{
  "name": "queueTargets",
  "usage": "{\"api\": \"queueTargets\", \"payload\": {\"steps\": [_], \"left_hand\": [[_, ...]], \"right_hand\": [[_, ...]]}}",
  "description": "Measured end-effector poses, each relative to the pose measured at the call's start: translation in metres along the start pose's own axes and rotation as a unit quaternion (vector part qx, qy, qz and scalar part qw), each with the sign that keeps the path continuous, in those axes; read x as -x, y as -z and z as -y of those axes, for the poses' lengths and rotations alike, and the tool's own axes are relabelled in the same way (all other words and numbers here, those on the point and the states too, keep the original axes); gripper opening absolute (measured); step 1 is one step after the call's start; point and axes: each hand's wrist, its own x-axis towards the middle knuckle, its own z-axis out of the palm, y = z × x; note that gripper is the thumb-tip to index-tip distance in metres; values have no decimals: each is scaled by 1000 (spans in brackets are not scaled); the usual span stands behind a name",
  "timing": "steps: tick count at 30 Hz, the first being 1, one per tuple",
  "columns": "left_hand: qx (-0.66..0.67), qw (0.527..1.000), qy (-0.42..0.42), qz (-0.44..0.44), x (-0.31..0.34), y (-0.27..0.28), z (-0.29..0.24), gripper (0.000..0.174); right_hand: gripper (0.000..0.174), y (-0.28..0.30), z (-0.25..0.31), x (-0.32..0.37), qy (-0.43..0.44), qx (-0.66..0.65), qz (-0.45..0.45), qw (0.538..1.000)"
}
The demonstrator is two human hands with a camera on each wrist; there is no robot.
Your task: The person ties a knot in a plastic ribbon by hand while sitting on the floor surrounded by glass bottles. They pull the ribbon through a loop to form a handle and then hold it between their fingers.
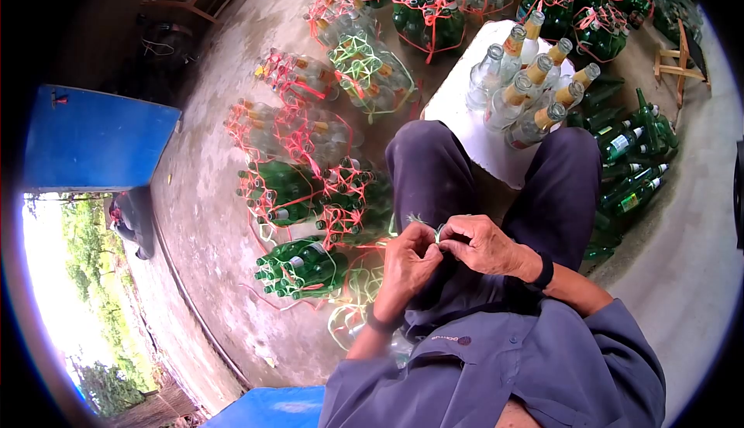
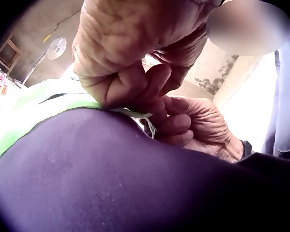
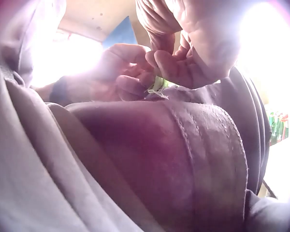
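Both hands meet above the seated person's thigh. In the head view the left hand and the right hand pinch a pale green strip between thumbs and curled fingers, fingertips almost touching. Frayed strip ends stick out below the fingers in the left wrist view, where a wider light green band lies over the dark trouser leg. From the right wrist, the frayed green-white ends hang between the two hands. The fingers hide the middle of the strip.
Several clear bottles with gold necks stand on a white surface before the knees. Bundles of green bottles and clear ones, tied with red and green strips, cover the floor at left. Loose green bottles lie at right.
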Motion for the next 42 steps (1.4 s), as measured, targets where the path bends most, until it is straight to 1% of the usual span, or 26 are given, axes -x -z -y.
{"api": "queueTargets", "payload": {"steps": [2, 4, 5, 7, 8, 10, 11, 13, 14, 16, 17, 18, 20, 21, 23, 24, 26, 28, 30, 32, 33, 35, 39, 41, 42], "left_hand": [[-9, 1000, -6, 8, 0, 1, -1, 8], [-30, 999, -17, 16, -1, 2, -1, 9], [-31, 999, -18, 17, -1, 1, 0, 9], [-16, 999, -35, 2, 0, -2, 6, 9], [-15, 999, -34, 3, 0, -3, 7, 9], [10, 999, -34, -9, 1, -4, 9, 8], [11, 999, -34, -9, 2, -4, 10, 8], [16, 1000, -11, 3, 3, -4, 10, 9], [16, 1000, -11, 3, 3, -4, 10, 9], [86, 996, -15, -28, 3, -5, 8, 10], [86, 996, -15, -28, 3, -4, 6, 10], [86, 996, -7, -32, 3, -2, 4, 9], [87, 996, -1, -36, 2, -2, 1, 9], [79, 996, -9, -31, 2, -3, 1, 10], [70, 997, -15, -25, 4, -3, 3, 11], [72, 997, -11, -19, 4, -4, 5, 11], [73, 997, -7, -12, 3, -4, 7, 11], [100, 995, -13, -14, 2, -4, 9, 10], [96, 995, -7, -8, 3, -2, 9, 10], [93, 996, 0, -2, 4, -1, 10, 10], [99, 995, 3, -2, 4, -1, 11, 10], [105, 994, 6, -2, 4, -2, 11, 10], [102, 995, 12, -4, 4, -5, 6, 9], [100, 995, 13, -1, 5, -6, 5, 9], [89, 996, 17, 2, 5, -6, 5, 9]], "right_hand": [[12, 1, 1, 0, 17, 14, 1, 1000], [11, 2, 3, 0, -11, 3, 18, 1000], [11, 2, 3, -1, -11, 2, 17, 1000], [12, 1, 1, -1, 23, 13, 8, 1000], [12, 2, 3, -1, 23, 13, 8, 1000], [9, 5, 8, -1, -86, -60, 41, 994], [9, 5, 6, -1, -86, -59, 41, 994], [7, 6, 1, 0, -142, -89, 29, 985], [7, 6, 1, 0, -142, -89, 29, 985], [6, 6, 5, 1, -6, -14, 15, 1000], [6, 5, 9, 1, 18, -15, 28, 999], [7, 4, 16, 1, -3, -17, 30, 999], [12, 1, 18, 0, 20, 9, -28, 999], [12, 0, 19, 0, 21, 9, -27, 999], [17, -2, 20, 1, -3, 16, -47, 999], [17, -2, 19, 1, -3, 17, -48, 999], [21, -4, 13, 2, 52, 54, -46, 996], [22, -4, 13, 1, 54, 51, -39, 997], [23, -3, 11, -2, 56, 47, -31, 997], [24, 0, 8, -3, 86, 63, -4, 994], [24, -1, 10, -3, 86, 63, -4, 994], [22, -3, 16, -2, 37, 57, -38, 997], [22, -3, 19, -2, 36, 66, -57, 996], [20, 1, 15, -2, 73, 66, -32, 995], [20, 2, 13, -2, 72, 67, -32, 995]]}}
